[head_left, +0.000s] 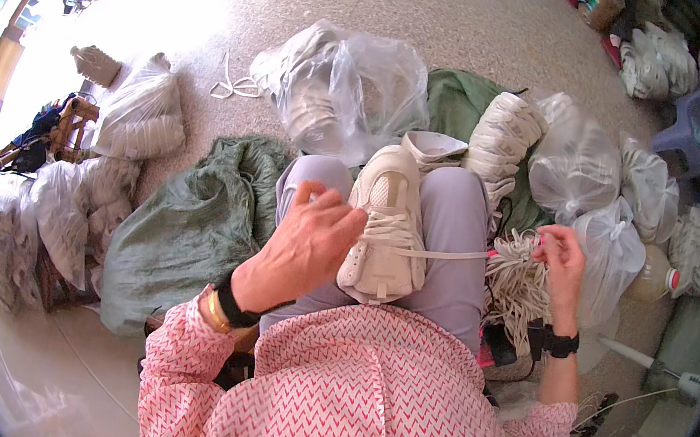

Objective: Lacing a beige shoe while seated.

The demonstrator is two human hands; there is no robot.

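While the pale sneaker (383, 262) rests between the knees (460, 210), lacing seems in hand, the next move needing a firm pinch on the stretched lace (450, 255). The hands are apart: the left hand (299, 243) beside the sneaker, the right hand (564, 258) at the lace bundle (521, 285) to its right (either grip, I cannot tell). Beyond it, a clear bag (386, 70) holds pale shoes (314, 120).

I wear a pale long-sleeved top (317, 376) printed with pinkish-red zigzags, lavender-grey trousers (458, 232), a black strap (237, 302) around each wrist, and a gold bracelet (217, 313) on my left.
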